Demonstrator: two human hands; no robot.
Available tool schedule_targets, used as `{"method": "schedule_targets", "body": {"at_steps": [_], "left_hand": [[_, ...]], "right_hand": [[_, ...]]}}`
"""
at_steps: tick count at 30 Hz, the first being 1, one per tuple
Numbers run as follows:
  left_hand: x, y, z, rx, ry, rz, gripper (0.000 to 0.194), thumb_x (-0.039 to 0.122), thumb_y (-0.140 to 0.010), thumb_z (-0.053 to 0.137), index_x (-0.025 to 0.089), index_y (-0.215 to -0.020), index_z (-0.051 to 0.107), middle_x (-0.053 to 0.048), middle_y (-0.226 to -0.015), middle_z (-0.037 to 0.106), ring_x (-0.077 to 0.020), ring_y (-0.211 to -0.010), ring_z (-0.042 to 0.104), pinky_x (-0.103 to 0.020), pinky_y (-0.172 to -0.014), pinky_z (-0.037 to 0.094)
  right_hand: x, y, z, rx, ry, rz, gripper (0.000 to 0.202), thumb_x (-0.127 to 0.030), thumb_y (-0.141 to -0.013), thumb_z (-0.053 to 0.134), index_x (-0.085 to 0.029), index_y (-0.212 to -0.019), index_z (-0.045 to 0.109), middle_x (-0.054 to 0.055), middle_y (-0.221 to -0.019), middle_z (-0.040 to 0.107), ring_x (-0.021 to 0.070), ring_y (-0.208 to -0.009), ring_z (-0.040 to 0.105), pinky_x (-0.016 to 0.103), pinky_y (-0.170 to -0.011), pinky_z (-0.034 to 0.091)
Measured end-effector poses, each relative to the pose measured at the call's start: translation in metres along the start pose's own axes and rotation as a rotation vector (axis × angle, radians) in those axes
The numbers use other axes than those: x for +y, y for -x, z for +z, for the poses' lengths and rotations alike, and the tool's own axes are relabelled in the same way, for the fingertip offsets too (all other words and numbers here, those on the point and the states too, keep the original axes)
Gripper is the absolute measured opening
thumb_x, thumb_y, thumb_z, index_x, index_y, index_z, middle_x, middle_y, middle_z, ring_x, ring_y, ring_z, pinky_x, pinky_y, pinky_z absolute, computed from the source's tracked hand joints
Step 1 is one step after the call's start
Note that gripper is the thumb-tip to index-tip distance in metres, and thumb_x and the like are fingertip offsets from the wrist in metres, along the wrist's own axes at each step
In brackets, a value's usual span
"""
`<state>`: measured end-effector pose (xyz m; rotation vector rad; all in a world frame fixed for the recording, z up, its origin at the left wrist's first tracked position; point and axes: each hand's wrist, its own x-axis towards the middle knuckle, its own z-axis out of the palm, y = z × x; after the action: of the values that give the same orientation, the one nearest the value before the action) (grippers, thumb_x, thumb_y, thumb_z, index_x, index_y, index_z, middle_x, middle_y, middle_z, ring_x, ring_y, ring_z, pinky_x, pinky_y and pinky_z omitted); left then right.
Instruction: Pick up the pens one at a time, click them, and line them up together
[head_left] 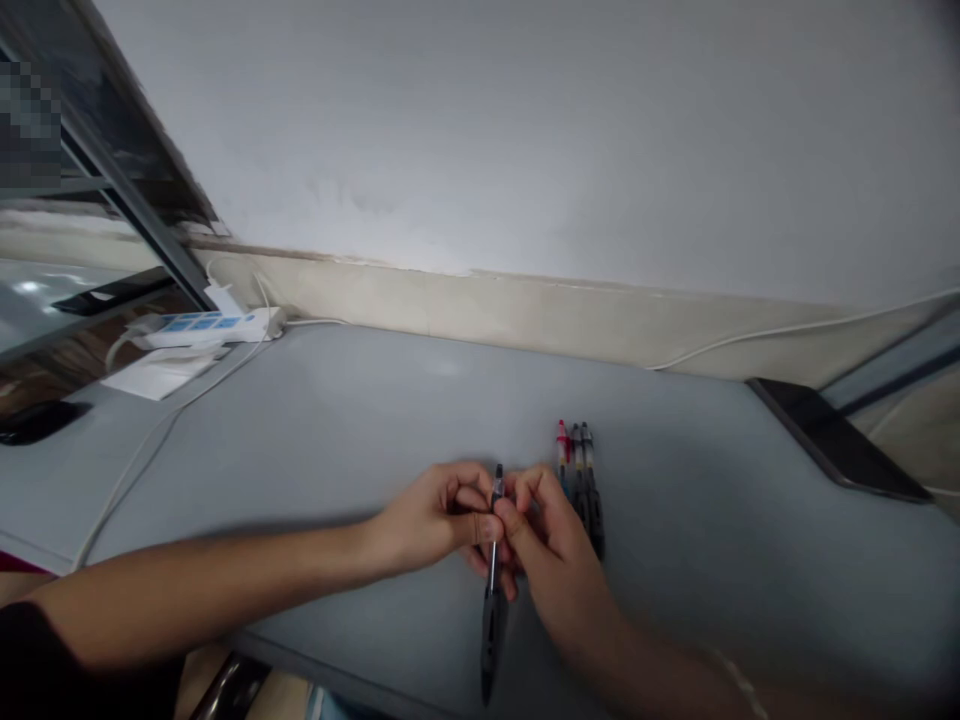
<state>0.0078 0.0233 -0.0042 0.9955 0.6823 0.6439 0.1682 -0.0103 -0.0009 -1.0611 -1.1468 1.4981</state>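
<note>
A dark pen with a clear upper part (490, 625) is held between my two hands, its dark end pointing down toward the table's front edge. My left hand (459, 515) pinches the pen's upper part between thumb and fingers. From the other side, my right hand (546, 530) also grips it near the top, with its thumb beside the left thumb. Just beyond my right hand, several pens lie side by side on the grey table; one has a red top (562, 432) and others have dark tops (586, 436). My right hand partly hides them.
A white power strip (202, 325) with cables stands at the back left, near white paper (161, 370) and a black mouse (41, 421). A black phone-like slab (836, 438) lies at the right. The wall (480, 130) borders the grey table (360, 420).
</note>
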Motion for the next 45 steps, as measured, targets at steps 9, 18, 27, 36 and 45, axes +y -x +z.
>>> {"method": "schedule_targets", "body": {"at_steps": [9,18,27,36,45], "left_hand": [[0.000,0.000,0.000,0.002,-0.001,0.006,0.044,0.046,-0.076,0.089,0.017,-0.085,0.058,-0.003,-0.072,0.078,-0.0189,-0.059,0.077,-0.024,-0.052,0.059],[0.000,0.000,0.003,0.020,-0.006,0.002,0.045,0.047,-0.075,0.090,0.017,-0.084,0.057,-0.001,-0.071,0.078,-0.0178,-0.059,0.078,-0.022,-0.053,0.059],[0.001,-0.001,0.002,0.000,-0.001,0.015,0.045,0.047,-0.077,0.089,0.017,-0.087,0.058,-0.001,-0.072,0.078,-0.0190,-0.058,0.078,-0.023,-0.053,0.058],[0.002,0.000,0.003,0.035,-0.036,0.015,0.049,0.052,-0.074,0.089,0.017,-0.085,0.057,-0.002,-0.070,0.077,-0.0189,-0.059,0.077,-0.025,-0.054,0.058],[0.010,-0.007,0.006,0.118,-0.131,0.035,0.060,0.064,-0.065,0.088,0.018,-0.083,0.054,0.000,-0.068,0.071,-0.0142,-0.059,0.071,-0.025,-0.057,0.059]], "right_hand": [[-0.004,-0.003,-0.002,0.016,0.043,0.033,0.032,-0.039,-0.086,0.066,-0.028,-0.110,0.049,-0.006,-0.079,0.058,0.0093,-0.043,0.054,0.020,-0.034,0.048],[-0.004,-0.002,0.000,-0.032,0.059,0.054,0.022,-0.044,-0.088,0.058,-0.028,-0.087,0.043,-0.012,-0.059,0.049,0.0081,-0.041,0.047,0.016,-0.035,0.040],[-0.003,-0.003,-0.002,0.034,0.065,0.054,0.036,-0.043,-0.085,0.063,-0.028,-0.113,0.047,0.000,-0.102,0.057,0.0076,-0.051,0.055,0.020,-0.037,0.048],[-0.001,-0.004,-0.001,-0.004,0.066,0.047,0.024,-0.046,-0.087,0.060,-0.028,-0.084,0.044,-0.013,-0.056,0.045,0.0091,-0.039,0.047,0.017,-0.033,0.040],[0.000,0.009,-0.006,0.080,0.238,-0.044,0.020,-0.042,-0.095,0.048,-0.030,-0.085,0.035,-0.012,-0.062,0.044,0.0091,-0.040,0.040,0.019,-0.037,0.035]]}}
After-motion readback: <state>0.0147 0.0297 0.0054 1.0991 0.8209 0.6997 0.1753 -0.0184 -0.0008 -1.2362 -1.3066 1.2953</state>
